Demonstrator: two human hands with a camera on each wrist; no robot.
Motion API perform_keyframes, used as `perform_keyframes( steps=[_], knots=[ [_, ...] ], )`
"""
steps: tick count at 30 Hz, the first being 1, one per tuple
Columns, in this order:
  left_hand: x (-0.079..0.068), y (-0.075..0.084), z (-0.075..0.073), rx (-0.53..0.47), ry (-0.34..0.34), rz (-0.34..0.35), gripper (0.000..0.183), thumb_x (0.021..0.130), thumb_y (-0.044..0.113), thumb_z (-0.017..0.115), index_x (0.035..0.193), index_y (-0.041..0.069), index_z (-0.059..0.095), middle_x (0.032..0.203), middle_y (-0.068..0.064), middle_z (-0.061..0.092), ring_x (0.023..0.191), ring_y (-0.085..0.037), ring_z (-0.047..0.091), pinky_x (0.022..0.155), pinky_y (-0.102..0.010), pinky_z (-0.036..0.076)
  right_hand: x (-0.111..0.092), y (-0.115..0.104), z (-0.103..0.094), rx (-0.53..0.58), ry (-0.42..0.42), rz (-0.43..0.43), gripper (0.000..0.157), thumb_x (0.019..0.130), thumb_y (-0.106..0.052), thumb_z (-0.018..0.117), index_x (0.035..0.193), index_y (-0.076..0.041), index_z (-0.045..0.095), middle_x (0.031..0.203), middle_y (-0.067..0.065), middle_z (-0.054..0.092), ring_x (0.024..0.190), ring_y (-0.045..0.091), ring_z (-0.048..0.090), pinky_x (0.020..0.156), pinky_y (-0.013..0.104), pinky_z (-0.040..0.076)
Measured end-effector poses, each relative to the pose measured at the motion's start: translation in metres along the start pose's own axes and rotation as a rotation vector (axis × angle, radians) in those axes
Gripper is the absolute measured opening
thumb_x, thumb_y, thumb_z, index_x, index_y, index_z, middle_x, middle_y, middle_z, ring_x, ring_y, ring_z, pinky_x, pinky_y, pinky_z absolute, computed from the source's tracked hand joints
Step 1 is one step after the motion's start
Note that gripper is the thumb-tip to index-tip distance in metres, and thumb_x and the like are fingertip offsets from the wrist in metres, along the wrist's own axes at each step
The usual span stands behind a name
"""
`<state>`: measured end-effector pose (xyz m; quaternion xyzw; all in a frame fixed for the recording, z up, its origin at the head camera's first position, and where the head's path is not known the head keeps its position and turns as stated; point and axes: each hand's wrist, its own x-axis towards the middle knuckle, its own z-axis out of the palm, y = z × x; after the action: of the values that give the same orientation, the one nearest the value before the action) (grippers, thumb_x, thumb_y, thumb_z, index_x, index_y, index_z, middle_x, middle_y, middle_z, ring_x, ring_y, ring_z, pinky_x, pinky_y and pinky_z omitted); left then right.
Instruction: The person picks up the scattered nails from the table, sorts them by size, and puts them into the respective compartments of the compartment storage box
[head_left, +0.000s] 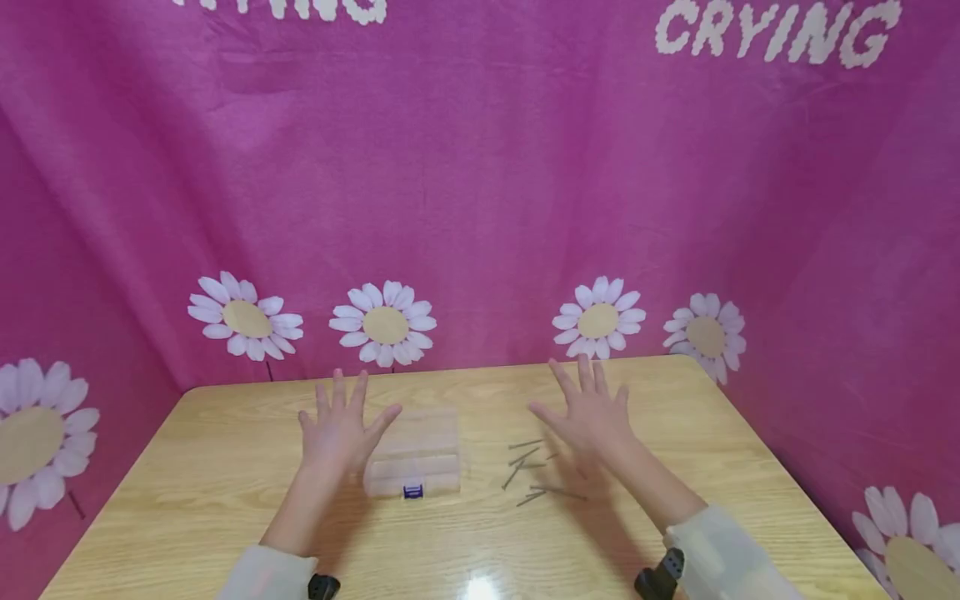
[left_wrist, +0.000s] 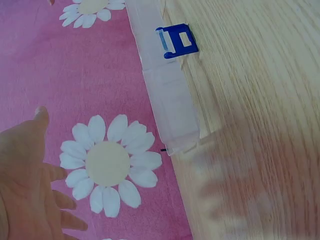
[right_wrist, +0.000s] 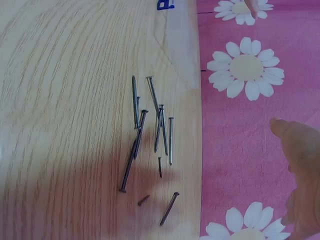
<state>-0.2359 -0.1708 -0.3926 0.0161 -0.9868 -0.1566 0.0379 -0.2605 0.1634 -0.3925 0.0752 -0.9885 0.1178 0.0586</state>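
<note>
My left hand (head_left: 335, 435) hovers above the table with its fingers spread, overlapping the left edge of a clear plastic box (head_left: 414, 467) in the head view. The box has a blue latch (left_wrist: 177, 41) on its near side. To the right of it lie several loose metal nails (right_wrist: 134, 150) of different lengths, some crossing each other. My right hand (head_left: 594, 417) hovers just beyond and to the right of the nails, fingers spread wide. Neither hand holds anything; both cast shadows on the wood.
The light wooden table (head_left: 187, 483) has rounded far corners. Behind it and at both sides hangs a pink curtain (head_left: 480, 183) with white daisies and lettering. A dark strap device (head_left: 660, 573) sits at my right wrist, another (head_left: 323, 587) at my left.
</note>
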Motion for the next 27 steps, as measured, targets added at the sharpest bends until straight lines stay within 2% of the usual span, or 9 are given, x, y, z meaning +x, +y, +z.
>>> perform_keyframes(
  steps=[4, 8, 12, 15, 19, 22, 27],
  knots=[
    [0.002, -0.008, -0.001, -0.067, -0.023, 0.012, 0.09, 0.088, 0.071, 0.032, 0.15, 0.009, 0.011, 0.154, -0.027, 0.006, 0.138, -0.052, 0.007, 0.1, -0.074, 0.017, 0.0, 0.006, 0.0, 0.028, 0.007, -0.021, 0.076, 0.089, -0.063, 0.042, 0.149, -0.021, 0.023, 0.153, 0.024, 0.017, 0.136, 0.047, 0.025, 0.1, 0.073, 0.02],
    [0.002, -0.019, -0.003, -0.202, -0.059, 0.053, 0.087, 0.091, 0.059, 0.043, 0.147, -0.001, 0.016, 0.15, -0.03, 0.019, 0.137, -0.049, 0.019, 0.104, -0.065, 0.025, 0.0, 0.014, 0.002, 0.048, 0.037, -0.057, 0.069, 0.09, -0.055, 0.049, 0.143, -0.012, 0.036, 0.143, 0.025, 0.039, 0.125, 0.046, 0.042, 0.096, 0.068, 0.031],
    [0.001, -0.029, -0.001, -0.306, -0.083, 0.087, 0.081, 0.091, 0.051, 0.051, 0.143, -0.006, 0.025, 0.145, -0.03, 0.032, 0.133, -0.046, 0.03, 0.107, -0.057, 0.028, 0.0, 0.022, 0.005, 0.068, 0.056, -0.073, 0.06, 0.09, -0.046, 0.054, 0.134, -0.006, 0.047, 0.13, 0.022, 0.054, 0.119, 0.042, 0.05, 0.093, 0.063, 0.037],
    [-0.001, -0.036, 0.004, -0.383, -0.111, 0.085, 0.078, 0.09, 0.049, 0.053, 0.141, -0.006, 0.03, 0.142, -0.03, 0.037, 0.128, -0.047, 0.039, 0.103, -0.056, 0.035, 0.0, 0.027, 0.006, 0.098, 0.058, -0.071, 0.052, 0.089, -0.038, 0.058, 0.128, -0.003, 0.053, 0.124, 0.021, 0.059, 0.116, 0.04, 0.052, 0.092, 0.061, 0.04],
    [-0.006, -0.046, 0.014, -0.488, -0.159, 0.042, 0.073, 0.089, 0.045, 0.059, 0.139, -0.004, 0.036, 0.139, -0.028, 0.042, 0.12, -0.045, 0.048, 0.097, -0.052, 0.043, 0.0, 0.034, 0.011, 0.155, 0.044, -0.07, 0.044, 0.089, -0.033, 0.059, 0.12, -0.002, 0.059, 0.118, 0.021, 0.062, 0.11, 0.04, 0.056, 0.09, 0.057, 0.043],
    [-0.009, -0.053, 0.021, -0.54, -0.184, 0.019, 0.072, 0.087, 0.042, 0.063, 0.137, -0.004, 0.04, 0.135, -0.027, 0.046, 0.115, -0.04, 0.052, 0.093, -0.048, 0.047, 0.001, 0.041, 0.018, 0.204, 0.019, -0.058, 0.039, 0.089, -0.029, 0.06, 0.116, -0.001, 0.061, 0.113, 0.02, 0.063, 0.105, 0.037, 0.059, 0.088, 0.052, 0.046],
    [-0.009, -0.062, 0.032, -0.634, -0.247, 0.033, 0.072, 0.084, 0.037, 0.067, 0.135, -0.007, 0.041, 0.131, -0.029, 0.048, 0.113, -0.039, 0.054, 0.089, -0.045, 0.05, 0.002, 0.054, 0.028, 0.281, -0.017, -0.006, 0.031, 0.089, -0.025, 0.06, 0.109, -0.001, 0.063, 0.102, 0.017, 0.065, 0.095, 0.032, 0.061, 0.083, 0.047, 0.048]
  ],
)
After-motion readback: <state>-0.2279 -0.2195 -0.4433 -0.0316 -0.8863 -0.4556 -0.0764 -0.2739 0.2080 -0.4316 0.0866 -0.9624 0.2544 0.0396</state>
